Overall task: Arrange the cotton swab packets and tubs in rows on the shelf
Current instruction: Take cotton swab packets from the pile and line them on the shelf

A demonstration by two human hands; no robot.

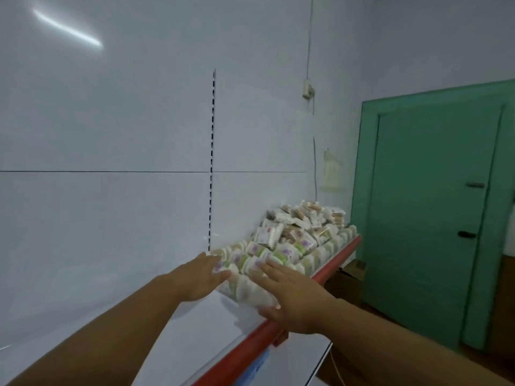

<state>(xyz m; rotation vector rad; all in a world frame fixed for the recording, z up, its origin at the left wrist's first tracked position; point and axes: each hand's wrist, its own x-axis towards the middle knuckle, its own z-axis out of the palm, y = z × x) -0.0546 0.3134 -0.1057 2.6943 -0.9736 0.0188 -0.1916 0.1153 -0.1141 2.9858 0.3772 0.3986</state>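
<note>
Several cotton swab packet rows (281,257) standing along front of white shelf (195,330), just behind red shelf edge (337,260). Left hand (199,277) pressing against near row end, grip lying wide, fingers straight. Right hand (292,299) resting over front packets, grip lying wide too, fingers spread, thumb by red edge. Loose packet heap (301,218) sitting farther back on same shelf, near green door (432,204)

We note the shelf (200,324) running from lower centre toward centre right, against the back panel (111,135). Rows of packets (278,257) fill its far half, and a loose heap (301,218) sits on them further back. The left hand (200,277) touches the rows' near-left end; the right hand (292,296) rests on their near-front corner. A door (434,218) stands at frame right.
</note>
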